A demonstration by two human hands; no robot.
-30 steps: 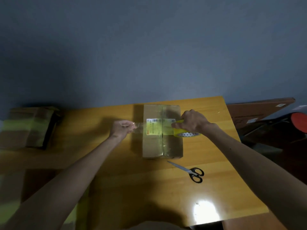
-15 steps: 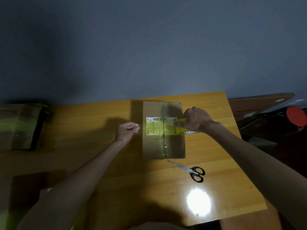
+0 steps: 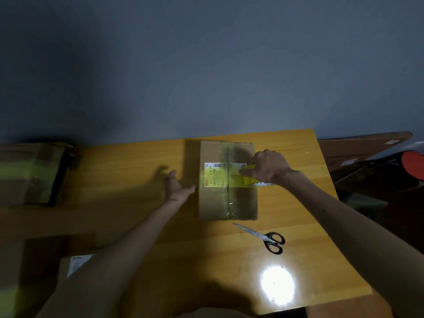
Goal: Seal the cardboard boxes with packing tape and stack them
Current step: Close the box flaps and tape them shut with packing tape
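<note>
A closed cardboard box with a white label lies on the yellow wooden table. A strip of yellow tape crosses its top from the left edge toward the right. My right hand grips the yellow tape roll over the box's right side. My left hand is flat and open against the box's left side, fingers apart, holding nothing.
Black-handled scissors lie just in front of the box. A taped box sits at the far left, and another labelled box shows under my left forearm. Brown boards and a red object lie beyond the table's right edge.
My left hand let go of the tape end and opened against the box's left side. The tape strip now lies on the box top. My right hand moved the roll a little to the right.
</note>
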